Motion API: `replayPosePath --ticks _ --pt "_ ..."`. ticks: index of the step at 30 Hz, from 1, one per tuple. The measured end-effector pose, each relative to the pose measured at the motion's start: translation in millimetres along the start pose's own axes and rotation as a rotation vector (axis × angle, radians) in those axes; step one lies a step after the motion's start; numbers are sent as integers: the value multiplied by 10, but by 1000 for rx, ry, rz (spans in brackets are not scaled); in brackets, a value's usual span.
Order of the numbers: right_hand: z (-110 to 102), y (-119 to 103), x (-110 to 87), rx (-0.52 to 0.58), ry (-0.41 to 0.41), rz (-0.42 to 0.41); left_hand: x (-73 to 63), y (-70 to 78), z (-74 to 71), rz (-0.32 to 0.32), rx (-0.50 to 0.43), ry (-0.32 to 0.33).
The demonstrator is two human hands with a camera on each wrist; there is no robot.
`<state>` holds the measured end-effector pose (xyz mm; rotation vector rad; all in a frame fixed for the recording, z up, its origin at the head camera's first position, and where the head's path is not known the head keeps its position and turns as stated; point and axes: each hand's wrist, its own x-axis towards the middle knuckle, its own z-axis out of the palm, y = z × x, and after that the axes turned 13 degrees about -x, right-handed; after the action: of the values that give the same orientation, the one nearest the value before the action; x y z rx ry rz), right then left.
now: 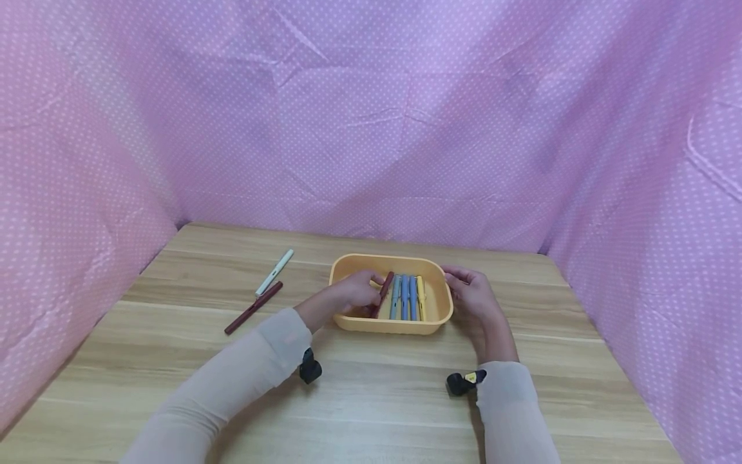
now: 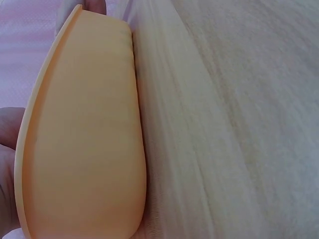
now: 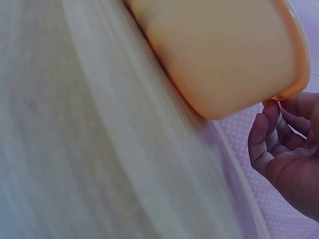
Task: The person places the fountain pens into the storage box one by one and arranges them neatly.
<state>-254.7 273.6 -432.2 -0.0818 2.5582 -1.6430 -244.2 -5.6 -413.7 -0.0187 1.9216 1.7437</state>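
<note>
Pens and box between two hands. The left hand point(image 1: 352, 290) reaches over the rim of a yellow box point(image 1: 400, 327), its fingers against a dark red pen point(image 1: 386, 287) lying aslant inside; whether they pinch it or merely touch it cannot be told, since the hand hides part of the contact. Just right of this contact stand, in order, a green pen point(image 1: 395, 298), two blue pens point(image 1: 404, 299) and a yellow pen point(image 1: 421, 300), roughly parallel. The right hand point(image 1: 474, 295) pinches the box rim at the opposite end, fingers curled and set narrow, as the right wrist view shows. Left of the left hand, outside the box, lie a pale pen point(image 1: 275, 272) and a second dark red pen point(image 1: 254, 308), end near middle, on the table point(image 1: 382, 406).

Handling, as judged: each pen is probably light, stiff and smooth, apt to roll or slip, and best taken mid-barrel between thumb and fingertips. The box looks like thin, light plastic, likely to slide if nudged; its rim offers the surest hold.
</note>
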Motion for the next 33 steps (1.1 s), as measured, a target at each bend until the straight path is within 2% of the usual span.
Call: replayPosePath --ticks 6,18,25,33 --pt "18 -3 15 37 4 11 0 21 0 -21 -4 9" --pt "15 1 26 21 5 17 -18 65 -3 -39 67 -4" --pt "17 -6 30 9 5 20 25 34 6 0 165 -2" --pt "16 -23 40 14 6 7 48 50 -12 6 258 5"
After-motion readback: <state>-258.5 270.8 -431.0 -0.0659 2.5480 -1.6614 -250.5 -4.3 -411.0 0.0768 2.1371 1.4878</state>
